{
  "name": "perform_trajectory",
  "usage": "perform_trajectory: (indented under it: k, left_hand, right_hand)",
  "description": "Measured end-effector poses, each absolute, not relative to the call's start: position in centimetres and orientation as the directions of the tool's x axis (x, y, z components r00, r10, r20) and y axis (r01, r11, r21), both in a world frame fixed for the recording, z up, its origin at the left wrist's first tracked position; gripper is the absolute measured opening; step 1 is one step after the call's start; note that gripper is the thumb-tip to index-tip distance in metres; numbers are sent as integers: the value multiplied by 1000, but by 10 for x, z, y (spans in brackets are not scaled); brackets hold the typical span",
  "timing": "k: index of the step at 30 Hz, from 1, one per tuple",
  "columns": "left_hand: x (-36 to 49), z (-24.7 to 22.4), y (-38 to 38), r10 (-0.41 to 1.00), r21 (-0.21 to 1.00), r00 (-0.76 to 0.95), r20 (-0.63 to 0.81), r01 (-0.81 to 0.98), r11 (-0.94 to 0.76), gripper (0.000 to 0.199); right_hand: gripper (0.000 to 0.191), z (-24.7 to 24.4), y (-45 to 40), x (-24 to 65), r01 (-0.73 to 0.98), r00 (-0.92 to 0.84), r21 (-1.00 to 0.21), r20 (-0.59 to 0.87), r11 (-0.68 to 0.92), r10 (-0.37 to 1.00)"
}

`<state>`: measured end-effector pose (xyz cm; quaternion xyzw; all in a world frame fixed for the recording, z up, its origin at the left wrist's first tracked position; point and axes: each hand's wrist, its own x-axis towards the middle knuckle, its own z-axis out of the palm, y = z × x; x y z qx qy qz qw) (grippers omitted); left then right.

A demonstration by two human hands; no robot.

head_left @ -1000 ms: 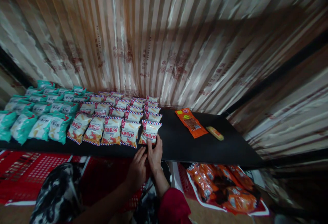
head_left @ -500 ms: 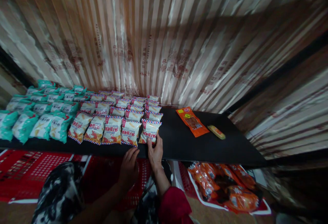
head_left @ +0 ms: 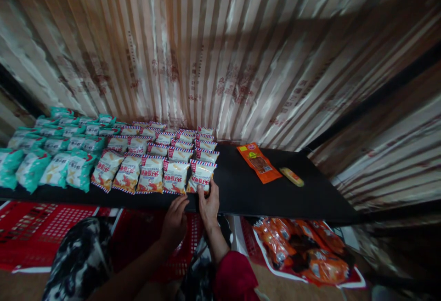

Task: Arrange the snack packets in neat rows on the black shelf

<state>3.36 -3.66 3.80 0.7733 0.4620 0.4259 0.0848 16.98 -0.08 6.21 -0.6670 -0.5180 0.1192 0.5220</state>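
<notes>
My right hand [head_left: 209, 204] grips the lower right part of a white and red snack bag [head_left: 200, 175], thumb on its front and fingers along its side. This bag stands at the right end of the front row. Just left of it is a matching snack bag [head_left: 175, 175]. At that bag's bottom edge are the fingertips of my left hand [head_left: 176, 218], stretched out and holding nothing. Both hands are at the front edge of the black shelf [head_left: 248, 195]. More bags of this kind stand in rows behind.
Teal snack bags [head_left: 80, 170] fill the shelf's left end. An orange packet [head_left: 258, 163] and a small yellow packet [head_left: 291, 177] lie to the right. Below are red baskets [head_left: 62, 232], one holding orange packets [head_left: 324, 264]. A pleated curtain [head_left: 213, 62] hangs behind.
My left hand has moved slightly up toward the shelf, and the bag at its fingertips has shifted slightly back. My right hand stays on its bag, almost unmoved.
</notes>
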Motion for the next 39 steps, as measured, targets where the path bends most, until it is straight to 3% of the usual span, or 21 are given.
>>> perform_trajectory:
  k: [5, 10, 14, 23, 30, 39]
  left_hand:
    - [32, 46, -38, 766, 486, 252, 592, 647, -588, 33]
    - [35, 60, -38, 652, 306, 429, 626, 634, -710, 38]
    - [43, 67, -32, 595, 203, 563, 573, 606, -769, 45]
    - [57, 63, -14, 570, 190, 612, 548, 573, -798, 46]
    - [58, 65, -7, 500, 75, 634, 590, 573, -816, 48]
    - [64, 77, 10, 430, -20, 651, 626, 565, -825, 48]
  right_hand:
    - [51, 67, -3, 169, 570, 461, -814, 431, 113, 776]
    - [56, 68, -3, 176, 538, 541, -840, 405, 68, 737]
    - [62, 63, 1, 183, 473, 524, -880, 315, 37, 791]
    - [59, 55, 4, 184, 516, 406, -854, 307, 61, 861]
    - [62, 64, 8, 193, 310, 480, -949, 212, 62, 852]
    - [65, 74, 31, 210, 104, 355, -990, 123, 92, 927]
